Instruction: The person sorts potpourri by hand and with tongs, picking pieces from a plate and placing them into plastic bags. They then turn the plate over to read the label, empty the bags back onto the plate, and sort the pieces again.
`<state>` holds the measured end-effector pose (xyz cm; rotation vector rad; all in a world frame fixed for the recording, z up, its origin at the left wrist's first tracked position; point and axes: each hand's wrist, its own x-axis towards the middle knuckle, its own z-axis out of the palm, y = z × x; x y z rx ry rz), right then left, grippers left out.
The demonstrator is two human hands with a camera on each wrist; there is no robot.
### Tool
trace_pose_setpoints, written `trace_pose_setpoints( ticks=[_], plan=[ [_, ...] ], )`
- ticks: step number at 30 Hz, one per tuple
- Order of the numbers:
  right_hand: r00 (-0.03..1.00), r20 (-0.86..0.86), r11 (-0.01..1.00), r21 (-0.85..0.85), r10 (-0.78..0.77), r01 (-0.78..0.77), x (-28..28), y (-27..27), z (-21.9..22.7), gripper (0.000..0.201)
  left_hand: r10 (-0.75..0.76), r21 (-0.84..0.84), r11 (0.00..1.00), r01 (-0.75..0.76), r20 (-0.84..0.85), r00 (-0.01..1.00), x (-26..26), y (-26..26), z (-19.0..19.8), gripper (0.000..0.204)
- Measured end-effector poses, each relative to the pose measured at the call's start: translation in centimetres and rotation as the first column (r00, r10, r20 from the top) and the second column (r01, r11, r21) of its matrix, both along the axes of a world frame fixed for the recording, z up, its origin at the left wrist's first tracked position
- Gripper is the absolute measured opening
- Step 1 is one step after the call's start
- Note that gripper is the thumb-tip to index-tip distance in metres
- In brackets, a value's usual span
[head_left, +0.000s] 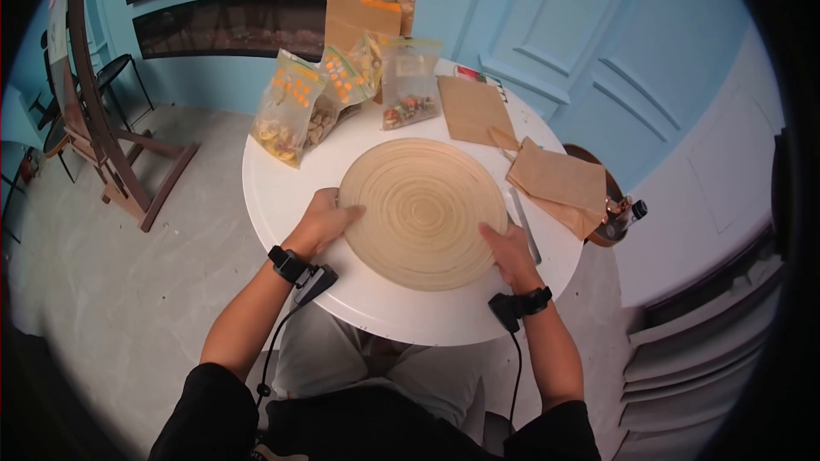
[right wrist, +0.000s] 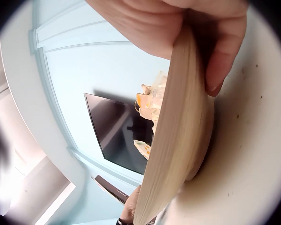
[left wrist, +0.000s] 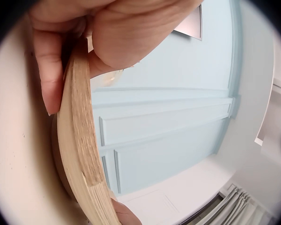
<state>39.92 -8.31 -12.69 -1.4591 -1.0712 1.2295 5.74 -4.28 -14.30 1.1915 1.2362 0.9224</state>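
A round, pale wooden board [head_left: 423, 213] with concentric rings lies low over the white table [head_left: 376, 316], in front of the person. At its left rim the left hand [head_left: 323, 222] holds on, thumb on the top face and fingers underneath. Opposite, the right hand [head_left: 510, 253] grips the right rim the same way. Seen from the left wrist, the board's thick layered edge [left wrist: 82, 126] sits between thumb and fingers, close over the tabletop. The right wrist view shows the edge [right wrist: 171, 126] slightly raised, with a narrower part below it.
Behind the board stand clear zip bags of dried pieces [head_left: 286, 111], another zip bag [head_left: 410, 85] and a brown paper bag [head_left: 363, 21]. Flat brown paper bags [head_left: 559, 179] lie at right, near a long metallic strip [head_left: 524, 222]. A basket [head_left: 611, 226] with a bottle stands beyond the table.
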Motion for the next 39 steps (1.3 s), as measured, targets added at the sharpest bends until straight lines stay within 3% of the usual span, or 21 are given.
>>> trace_pose_setpoints(
  ticks=[6, 8, 9, 10, 12, 14, 17, 19, 20, 23, 26, 32, 35, 39],
  plan=[
    [0.997, 0.071, 0.996, -0.085, 0.021, -0.014, -0.2, -0.4, 0.9, 0.04, 0.061, 0.025, 0.998, -0.06, -0.053, 0.997, 0.7, -0.5, 1.7, 0.046],
    [0.989, 0.137, 0.994, -0.095, 0.06, -0.047, -0.3, -0.6, 1.7, 0.044, 0.087, 0.074, 0.994, -0.076, -0.154, 0.984, 0.5, -0.1, 0.9, 0.055],
    [0.941, 0.337, 0.999, 0.011, 0.034, -0.04, -0.2, -0.6, 1.6, 0.047, 0.1, 0.099, 0.992, -0.081, -0.203, 0.974, 0.6, 0.0, 0.9, 0.059],
    [0.855, 0.519, 0.992, 0.116, -0.014, -0.054, -0.1, -0.6, 1.4, 0.051, 0.176, 0.261, 0.962, -0.078, -0.377, 0.909, 0.6, 0.0, 1.0, 0.063],
    [0.635, 0.756, 0.948, 0.296, -0.159, -0.116, 0.0, -0.3, 1.4, 0.06, 0.388, 0.547, 0.837, 0.024, -0.623, 0.679, 0.7, 0.0, 1.4, 0.07],
    [0.408, 0.852, 0.878, 0.434, -0.327, -0.203, -0.2, 0.3, 1.9, 0.07, 0.253, 0.513, 0.84, 0.177, -0.659, 0.709, 0.4, 1.4, 2.1, 0.078],
    [0.443, 0.896, 0.854, 0.231, -0.002, -0.465, -0.3, 2.0, 3.3, 0.082, 0.034, 0.437, 0.757, 0.486, -0.769, 0.638, 0.8, 3.5, 3.8, 0.086],
    [0.312, 0.932, 0.809, 0.035, 0.186, -0.587, -1.2, 2.9, 3.2, 0.087, -0.146, 0.323, 0.687, 0.651, -0.816, 0.559, 2.4, 4.6, 4.4, 0.091],
    [0.238, 0.932, 0.769, -0.065, 0.275, -0.636, -1.8, 3.3, 3.0, 0.09, -0.179, 0.265, 0.674, 0.69, -0.847, 0.5, 3.1, 4.7, 4.6, 0.091],
    [0.085, 0.937, 0.722, -0.2, 0.337, -0.662, -3.1, 3.5, 2.9, 0.089, -0.278, 0.085, 0.628, 0.773, -0.904, 0.325, 4.3, 5.0, 5.2, 0.092],
    [-0.025, 0.936, 0.689, -0.276, 0.351, -0.671, -3.5, 3.5, 3.0, 0.079, -0.26, -0.025, 0.603, 0.797, -0.951, 0.166, 4.8, 4.7, 5.4, 0.084],
    [-0.09, 0.955, 0.682, -0.266, 0.282, -0.681, -3.3, 3.0, 2.5, 0.066, -0.324, -0.082, 0.535, 0.841, -0.939, 0.115, 4.2, 4.4, 5.1, 0.064],
    [-0.092, 0.953, 0.677, -0.27, 0.288, -0.685, -3.3, 3.0, 2.9, 0.064, -0.339, -0.071, 0.519, 0.852, -0.932, 0.128, 4.0, 4.3, 5.2, 0.064],
    [-0.075, 0.959, 0.676, -0.246, 0.273, -0.695, -3.2, 2.6, 2.5, 0.075, -0.355, -0.073, 0.516, 0.854, -0.925, 0.135, 3.8, 4.5, 5.6, 0.081]
  ],
)
